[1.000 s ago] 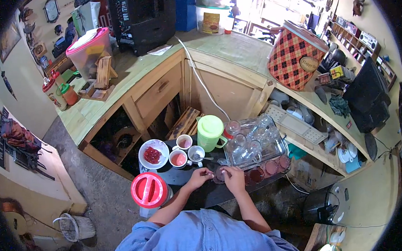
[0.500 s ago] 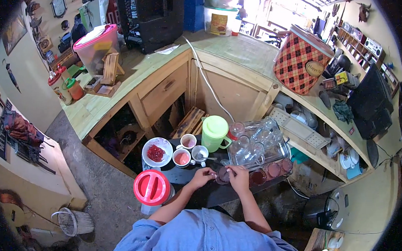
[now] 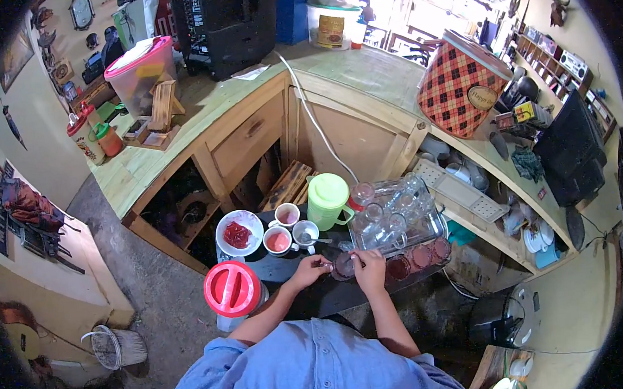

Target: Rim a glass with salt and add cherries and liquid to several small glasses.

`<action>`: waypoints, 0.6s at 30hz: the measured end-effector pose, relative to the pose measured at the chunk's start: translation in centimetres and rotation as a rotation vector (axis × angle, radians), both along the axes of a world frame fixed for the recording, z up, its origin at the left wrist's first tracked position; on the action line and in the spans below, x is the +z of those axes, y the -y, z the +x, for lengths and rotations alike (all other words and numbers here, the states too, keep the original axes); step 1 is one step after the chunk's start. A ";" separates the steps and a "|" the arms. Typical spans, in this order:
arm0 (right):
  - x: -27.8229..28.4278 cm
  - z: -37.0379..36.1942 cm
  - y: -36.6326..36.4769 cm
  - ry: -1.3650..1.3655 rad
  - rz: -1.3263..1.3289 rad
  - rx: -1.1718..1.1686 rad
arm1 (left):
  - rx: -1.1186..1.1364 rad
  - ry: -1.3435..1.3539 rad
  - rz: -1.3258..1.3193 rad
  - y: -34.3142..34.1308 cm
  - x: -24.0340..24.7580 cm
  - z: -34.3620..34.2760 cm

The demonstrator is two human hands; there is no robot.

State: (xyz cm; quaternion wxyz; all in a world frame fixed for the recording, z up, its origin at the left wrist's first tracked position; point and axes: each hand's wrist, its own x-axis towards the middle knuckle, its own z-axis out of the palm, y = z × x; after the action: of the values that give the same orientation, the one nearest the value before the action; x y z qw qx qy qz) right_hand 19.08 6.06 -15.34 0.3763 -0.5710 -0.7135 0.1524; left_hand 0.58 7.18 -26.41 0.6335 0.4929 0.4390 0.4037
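Observation:
Between my hands, at the near edge of the dark table [image 3: 317, 303], is a round see-through glass [image 3: 343, 265] with a dark purplish rim, seen from above. My left hand [image 3: 311, 271] pinches its left side; the fingers of my right hand [image 3: 369, 270] are closed on its right side. Just right of it stands a row of similar glasses [image 3: 420, 256] with dark reddish tones. Ahead are a cup of pink contents [image 3: 278, 241], another pinkish cup [image 3: 286, 215], a cup with a spoon [image 3: 305, 233] and a white bowl [image 3: 251, 226] of red pieces.
A green lidded pitcher [image 3: 328, 199] stands behind the cups. Several clear glass mugs crowd a metal tray [image 3: 436, 224] at right. Left of my arm is a red-lidded container [image 3: 232, 289]. A wooden counter [image 3: 250, 102] wraps around the far side, with a plaid cooler bag [image 3: 461, 84] on it.
The whole view has shifted slightly, so things sit a little further left and higher. Both hands stay at the same glass, with only small finger movement.

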 end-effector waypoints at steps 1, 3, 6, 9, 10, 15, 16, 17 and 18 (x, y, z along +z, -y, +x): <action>0.0 0.1 0.0 0.100 -0.010 0.012 | 0.005 0.003 0.006 0.0 0.1 0.0; -0.5 0.4 0.1 0.201 -0.022 0.014 | -0.011 -0.018 0.007 -0.1 0.4 0.0; -1.0 0.5 -0.2 -0.019 -0.086 0.038 | -0.016 -0.037 0.002 0.1 0.9 0.0; -0.7 0.6 0.2 0.185 -0.047 -0.023 | -0.013 -0.061 0.031 0.2 1.6 0.0; -1.2 0.7 0.1 0.105 -0.051 0.020 | -0.012 -0.086 0.068 0.3 1.8 0.1; -0.6 0.5 0.2 0.082 0.060 -0.028 | -0.014 -0.034 0.016 0.2 1.0 -0.1; -1.0 0.7 0.1 0.071 -0.037 0.031 | -0.007 -0.037 0.039 0.2 0.9 0.0; -1.0 0.7 0.0 0.060 -0.133 0.089 | -0.009 -0.036 0.040 0.1 0.8 0.0; -0.8 0.7 0.0 0.060 -0.132 0.088 | -0.007 -0.061 0.035 0.1 0.7 -0.1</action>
State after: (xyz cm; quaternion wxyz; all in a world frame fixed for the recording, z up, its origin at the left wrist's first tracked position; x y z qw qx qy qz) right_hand 19.74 6.09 -16.18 0.3092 -0.5670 -0.7373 0.1981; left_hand 0.52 7.06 -25.73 0.6124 0.5176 0.4493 0.3940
